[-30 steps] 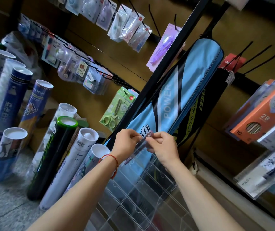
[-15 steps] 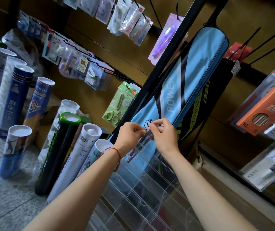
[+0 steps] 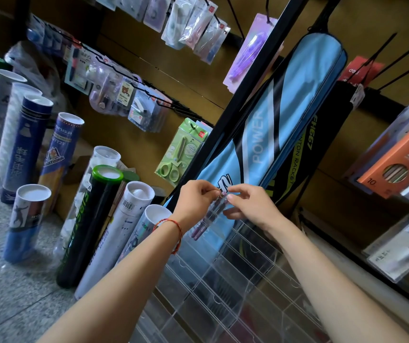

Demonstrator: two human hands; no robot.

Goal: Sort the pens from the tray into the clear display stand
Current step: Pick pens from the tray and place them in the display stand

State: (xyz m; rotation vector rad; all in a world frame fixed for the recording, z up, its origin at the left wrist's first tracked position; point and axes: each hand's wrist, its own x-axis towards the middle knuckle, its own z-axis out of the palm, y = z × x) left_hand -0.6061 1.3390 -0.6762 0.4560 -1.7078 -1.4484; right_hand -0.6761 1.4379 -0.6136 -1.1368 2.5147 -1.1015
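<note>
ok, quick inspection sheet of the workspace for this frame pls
surface: speckled grey floor; stand's base out of view.
job's things: pens, small bunch, held over top row of clear display stand; tray not in view.
clutter: shuttlecock tubes standing left of the stand.
hands: left hand and right hand both pinch the pens' upper ends.
cables: nothing seen.
surroundings: blue racket bag behind the stand; green scissors pack; orange pencil box; hanging blister packs.

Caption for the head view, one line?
Left hand and right hand pinch a few purple pens at the top of the clear display stand.
</note>
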